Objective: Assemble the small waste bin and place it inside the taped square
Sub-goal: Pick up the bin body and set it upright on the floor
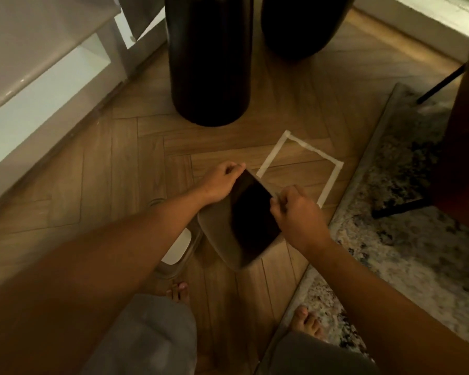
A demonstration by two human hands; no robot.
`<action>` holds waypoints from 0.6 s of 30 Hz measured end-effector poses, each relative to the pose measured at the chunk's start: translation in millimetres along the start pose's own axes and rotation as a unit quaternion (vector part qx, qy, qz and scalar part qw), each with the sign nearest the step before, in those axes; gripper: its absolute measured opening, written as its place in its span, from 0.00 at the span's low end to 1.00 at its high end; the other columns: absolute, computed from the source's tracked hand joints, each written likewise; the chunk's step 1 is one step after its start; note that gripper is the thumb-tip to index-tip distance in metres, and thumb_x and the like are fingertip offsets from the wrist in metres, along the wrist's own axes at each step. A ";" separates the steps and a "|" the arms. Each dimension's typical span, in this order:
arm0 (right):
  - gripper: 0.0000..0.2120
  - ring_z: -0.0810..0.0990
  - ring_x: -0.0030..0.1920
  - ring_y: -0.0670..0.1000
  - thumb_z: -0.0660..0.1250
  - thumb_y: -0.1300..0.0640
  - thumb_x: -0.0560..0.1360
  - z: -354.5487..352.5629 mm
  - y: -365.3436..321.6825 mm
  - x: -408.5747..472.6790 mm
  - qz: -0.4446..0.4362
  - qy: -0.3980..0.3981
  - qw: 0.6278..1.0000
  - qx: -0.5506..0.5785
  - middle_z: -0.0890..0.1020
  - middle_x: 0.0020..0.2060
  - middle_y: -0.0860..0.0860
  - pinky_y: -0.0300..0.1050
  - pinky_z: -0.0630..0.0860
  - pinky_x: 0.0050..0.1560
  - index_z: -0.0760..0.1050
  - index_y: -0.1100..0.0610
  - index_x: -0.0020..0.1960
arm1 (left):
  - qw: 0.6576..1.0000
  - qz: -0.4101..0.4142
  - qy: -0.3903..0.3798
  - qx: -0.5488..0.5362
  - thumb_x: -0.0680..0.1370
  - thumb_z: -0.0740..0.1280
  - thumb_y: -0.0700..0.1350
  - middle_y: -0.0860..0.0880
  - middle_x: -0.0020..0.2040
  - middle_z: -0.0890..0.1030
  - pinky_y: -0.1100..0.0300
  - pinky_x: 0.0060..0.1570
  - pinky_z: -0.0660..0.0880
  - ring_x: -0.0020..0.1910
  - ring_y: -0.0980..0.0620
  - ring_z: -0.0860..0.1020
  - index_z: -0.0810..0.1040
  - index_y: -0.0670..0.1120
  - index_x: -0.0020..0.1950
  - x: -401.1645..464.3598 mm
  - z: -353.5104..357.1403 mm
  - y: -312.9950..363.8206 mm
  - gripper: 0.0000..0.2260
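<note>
Presently, the small waste bin (244, 220) is held above the wooden herringbone floor (114, 163), tilted, with its dark open mouth facing up toward the camera and its taupe outer wall visible along the lower left side. The left hand (219, 182) grips the far left corner of the rim, fingers curled over the edge. The right hand (295, 209) is closed on the right side of the rim, thumb and fingers pinching the edge. Both forearms are bare and extend from the bottom of the view.

The bin sits just left of and nearer than the taped square (303, 169), overlapping its near left corner in the view; whether it touches the floor cannot be determined. The square is marked in pale tape, and its far, left and right sides are visible.

A white and translucent part (178, 249) lies on the floor beneath the left forearm, just left of the bin; its identity is unclear. Two tall dark cylindrical objects (209, 60) stand beyond the square. A patterned rug (406, 239) borders the square on the right. Bare toes (307, 320) show at the rug edge.
</note>
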State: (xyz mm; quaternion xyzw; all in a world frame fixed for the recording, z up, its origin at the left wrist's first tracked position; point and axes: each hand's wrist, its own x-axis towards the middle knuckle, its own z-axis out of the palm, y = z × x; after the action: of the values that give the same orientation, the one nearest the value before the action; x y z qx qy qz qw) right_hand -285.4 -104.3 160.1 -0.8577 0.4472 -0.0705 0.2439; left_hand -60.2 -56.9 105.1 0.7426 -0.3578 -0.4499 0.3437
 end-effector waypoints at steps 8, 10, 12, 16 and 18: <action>0.12 0.75 0.28 0.42 0.61 0.45 0.84 -34.4 19.0 -23.1 0.089 0.024 0.990 0.103 0.76 0.30 0.46 0.34 0.63 0.24 0.68 0.47 0.43 | 0.999 0.019 -0.020 0.035 0.84 0.60 0.59 0.51 0.51 0.82 0.54 0.48 0.78 0.49 0.52 0.82 0.78 0.55 0.57 -33.4 -3.5 22.0 0.12; 0.12 0.76 0.30 0.40 0.61 0.46 0.85 -40.8 19.5 -27.6 0.096 0.043 0.985 0.137 0.76 0.31 0.46 0.32 0.67 0.26 0.68 0.47 0.43 | 0.999 0.003 -0.026 0.044 0.83 0.62 0.57 0.47 0.58 0.82 0.51 0.54 0.80 0.53 0.50 0.82 0.76 0.52 0.65 -42.2 -8.4 17.8 0.14; 0.12 0.75 0.30 0.42 0.61 0.46 0.85 -46.1 19.7 -31.7 0.113 0.068 0.978 0.160 0.77 0.33 0.47 0.33 0.67 0.26 0.68 0.46 0.43 | 0.998 -0.028 -0.026 0.049 0.83 0.64 0.55 0.45 0.68 0.78 0.45 0.63 0.77 0.62 0.45 0.79 0.69 0.48 0.76 -50.5 -12.5 15.8 0.24; 0.12 0.75 0.34 0.44 0.61 0.46 0.85 -49.9 22.3 -35.3 0.152 0.097 0.962 0.207 0.77 0.37 0.48 0.33 0.69 0.28 0.70 0.51 0.45 | 0.999 -0.033 0.021 0.027 0.81 0.68 0.51 0.48 0.69 0.76 0.44 0.67 0.74 0.68 0.45 0.76 0.63 0.48 0.79 -67.3 -12.5 19.7 0.28; 0.13 0.74 0.35 0.45 0.61 0.47 0.85 -50.0 22.7 -34.2 0.176 0.112 0.951 0.226 0.76 0.37 0.47 0.34 0.69 0.29 0.70 0.52 0.44 | 1.000 -0.018 0.018 0.003 0.81 0.69 0.47 0.52 0.64 0.77 0.49 0.64 0.75 0.66 0.47 0.77 0.63 0.49 0.77 -73.9 -7.3 23.3 0.27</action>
State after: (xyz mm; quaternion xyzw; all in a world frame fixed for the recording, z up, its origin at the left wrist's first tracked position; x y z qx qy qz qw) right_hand -339.2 -105.6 196.0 -0.6742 0.5877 -0.2216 0.3885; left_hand -83.7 -5.2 158.4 0.7579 -0.3391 -0.4414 0.3402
